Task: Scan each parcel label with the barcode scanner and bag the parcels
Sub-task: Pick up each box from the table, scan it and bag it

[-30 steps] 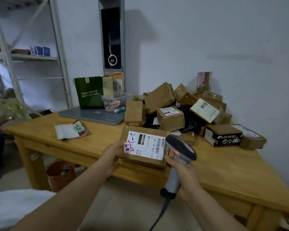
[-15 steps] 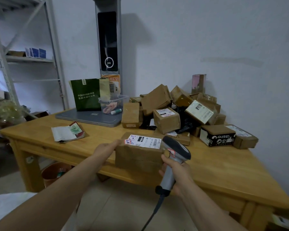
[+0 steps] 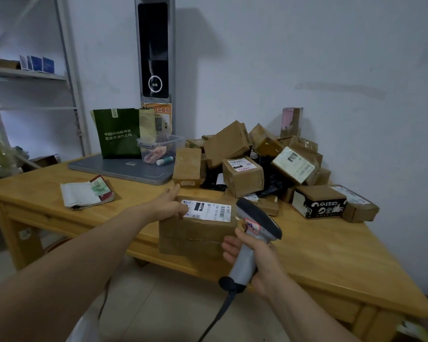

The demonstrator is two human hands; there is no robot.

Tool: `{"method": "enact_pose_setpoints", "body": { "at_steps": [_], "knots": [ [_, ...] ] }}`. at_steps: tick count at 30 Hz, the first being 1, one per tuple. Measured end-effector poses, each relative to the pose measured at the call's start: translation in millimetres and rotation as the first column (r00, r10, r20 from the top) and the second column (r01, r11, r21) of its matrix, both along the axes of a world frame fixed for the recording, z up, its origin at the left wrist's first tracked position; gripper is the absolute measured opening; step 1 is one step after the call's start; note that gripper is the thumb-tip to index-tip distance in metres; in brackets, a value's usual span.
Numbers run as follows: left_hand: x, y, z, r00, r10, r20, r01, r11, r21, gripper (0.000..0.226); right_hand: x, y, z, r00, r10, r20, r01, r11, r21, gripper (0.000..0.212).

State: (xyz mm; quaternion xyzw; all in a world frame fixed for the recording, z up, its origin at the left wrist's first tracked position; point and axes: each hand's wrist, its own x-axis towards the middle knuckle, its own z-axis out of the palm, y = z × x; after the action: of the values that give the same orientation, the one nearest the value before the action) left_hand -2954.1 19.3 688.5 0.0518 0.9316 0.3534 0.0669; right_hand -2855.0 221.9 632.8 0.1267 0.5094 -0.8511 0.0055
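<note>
Brown cardboard front and centre: the parcel (image 3: 198, 233) sits at the counter's (image 3: 319, 262) near edge, between the two hands, label (image 3: 206, 210) up. I cannot tell whether it rests there or is held. Left hand (image 3: 168, 206) lies on its top left corner, thumb pressing the label's end, index finger straight out, forearm reaching in from the lower left. Right hand (image 3: 255, 255) wraps the grey handle of the scanner (image 3: 257, 223), black head level with the parcel's top right corner, cable hanging below. On the label: a barcode, a black block, blue handwriting, digits too small to read. A red-edged sticker (image 3: 252, 225) on the scanner carries scrawl. Behind, the pile (image 3: 242, 178) of parcels, a black box (image 3: 319, 203) with white characters, and a green bag (image 3: 118, 133) printed in white Chinese.
</note>
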Motion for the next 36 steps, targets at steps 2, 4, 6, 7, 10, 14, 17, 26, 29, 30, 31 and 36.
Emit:
{"method": "enact_pose_setpoints", "body": {
  "at_steps": [2, 4, 6, 7, 10, 14, 17, 26, 29, 30, 31, 36],
  "knots": [
    [-1, -2, 1, 0.999, -0.027, 0.023, 0.028, 0.997, -0.067, 0.088, -3, 3, 4, 1.0, -0.018, -0.025, 0.018, 1.0, 0.007, 0.05],
    [-2, -6, 2, 0.999, -0.012, 0.046, 0.019, 0.991, -0.136, 0.081, -5, 6, 6, 0.999, -0.022, -0.036, 0.021, 1.0, -0.022, 0.053],
    [3, -7, 4, 0.991, 0.015, 0.135, 0.0, 0.994, -0.107, 0.063, -5, 6, 5, 0.999, 0.0, -0.035, -0.002, 0.998, -0.06, 0.051],
    [5, -7, 3, 0.988, 0.045, 0.148, -0.036, 0.997, -0.067, 0.055, -5, 6, 4, 0.999, 0.022, -0.032, -0.024, 0.998, -0.063, 0.052],
    [15, -11, -6, 0.954, 0.181, 0.24, -0.228, 0.956, 0.187, 0.043, -1, 5, 3, 0.996, 0.082, -0.038, -0.084, 0.994, -0.069, 0.054],
    [42, -16, -21, 0.842, 0.024, 0.538, -0.362, 0.765, 0.533, 0.05, 6, 12, 6, 0.993, 0.105, -0.062, -0.111, 0.989, -0.096, 0.045],
    [55, -18, -26, 0.827, -0.083, 0.557, -0.329, 0.731, 0.598, 0.06, 12, 12, 4, 0.99, 0.122, -0.065, -0.128, 0.988, -0.09, 0.046],
    [57, -41, -1, 0.977, 0.088, 0.194, -0.176, 0.847, 0.502, 0.145, 24, -15, 19, 0.974, 0.183, -0.131, -0.13, 0.934, 0.334, 0.026],
    [53, -52, -3, 0.975, 0.21, 0.073, -0.221, 0.876, 0.428, 0.129, 27, -25, 27, 0.96, 0.243, -0.14, -0.17, 0.901, 0.4, 0.018],
    [53, -56, -6, 0.968, 0.246, 0.047, -0.243, 0.882, 0.404, 0.122, 28, -28, 30, 0.956, 0.256, -0.144, -0.178, 0.896, 0.407, 0.016],
    [52, -59, -8, 0.961, 0.277, 0.022, -0.263, 0.884, 0.387, 0.113, 28, -32, 33, 0.953, 0.266, -0.146, -0.189, 0.895, 0.403, 0.014],
    [54, -71, -9, 0.939, 0.341, -0.045, -0.298, 0.872, 0.388, 0.081, 28, -47, 41, 0.954, 0.285, -0.099, -0.239, 0.914, 0.328, 0.013]
  ]
}}
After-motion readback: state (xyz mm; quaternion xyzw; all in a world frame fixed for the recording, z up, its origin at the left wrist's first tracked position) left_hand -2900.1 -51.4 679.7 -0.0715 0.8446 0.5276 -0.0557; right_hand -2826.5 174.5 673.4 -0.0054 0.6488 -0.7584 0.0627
